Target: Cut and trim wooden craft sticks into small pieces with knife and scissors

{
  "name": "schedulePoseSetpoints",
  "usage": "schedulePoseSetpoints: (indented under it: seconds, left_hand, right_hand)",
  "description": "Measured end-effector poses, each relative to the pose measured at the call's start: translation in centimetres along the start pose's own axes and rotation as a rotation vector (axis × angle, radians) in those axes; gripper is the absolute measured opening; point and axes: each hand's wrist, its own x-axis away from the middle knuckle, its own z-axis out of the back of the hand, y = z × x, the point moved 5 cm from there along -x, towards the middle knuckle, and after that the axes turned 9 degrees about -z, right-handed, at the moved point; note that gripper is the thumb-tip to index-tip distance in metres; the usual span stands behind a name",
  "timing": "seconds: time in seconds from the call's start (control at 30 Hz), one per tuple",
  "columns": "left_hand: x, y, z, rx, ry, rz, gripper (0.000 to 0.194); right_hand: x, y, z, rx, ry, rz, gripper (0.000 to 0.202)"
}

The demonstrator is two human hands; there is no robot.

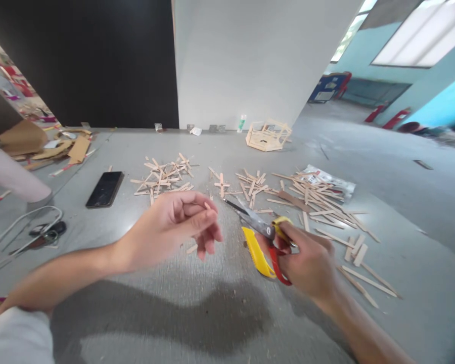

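Note:
My left hand is raised over the middle of the table, thumb and index finger pinching a small piece of wooden stick. To its right, my right hand holds scissors by their yellow and red handles. The blades are slightly apart and point toward my left fingertips without touching them. Under the scissors lies a yellow cutter. Behind my hands are piles of wooden sticks, with a larger pile at the right.
A black phone, a pink bottle, a cable and cardboard scraps are at the left. A wooden stick frame and a small green-white tube stand by the back panel. A plastic packet lies right.

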Motion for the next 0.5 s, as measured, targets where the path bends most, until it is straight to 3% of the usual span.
schedulePoseSetpoints:
  seconds: [0.2,0.37,0.5]
  left_hand:
    - [-0.1,-0.1,1.5,-0.140,0.134,-0.031,0.030]
    - [-0.1,0.5,1.1,-0.205,0.080,-0.013,0.031]
    - [-0.2,1.1,1.0,-0.236,0.063,0.008,0.030]
  right_hand:
    - [1.0,-0.8,-1.5,-0.091,-0.185,0.019,0.034]
    - [2.0,-1.8,-2.8,-0.179,-0.429,-0.046,0.037]
    - [2.6,-2.3,-3.2,-0.210,-0.512,-0.059,0.034]
